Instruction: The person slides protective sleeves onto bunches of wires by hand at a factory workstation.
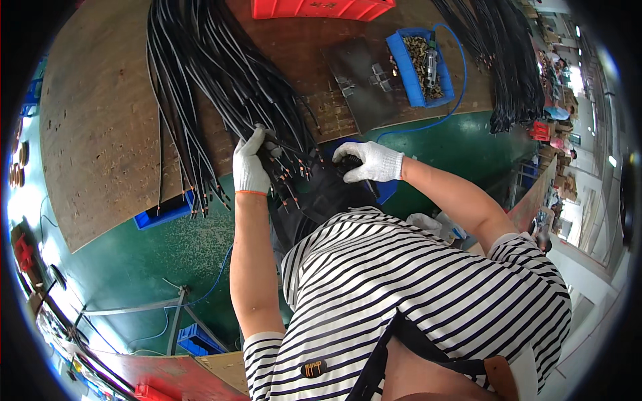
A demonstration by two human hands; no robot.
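I saw the gloved left hand (251, 164) half-curled, gripping black cables (231, 83); the right hand (376, 162) was bent around a small dark thing (349, 162), hard to make out.

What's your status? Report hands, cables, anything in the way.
Left hand touching black cables. Right hand curled at something dark, partly hidden. Blue parts bin beyond, apart from both hands.

Cables (221, 60) are showing black, their tips (300, 160) coppery orange. Gloves (251, 168) are reading white, left cuff (251, 192) edged orange. Shirt (414, 281) is running dark stripes over white. Tabletop (100, 134) is looking brown, floor (134, 267) green.
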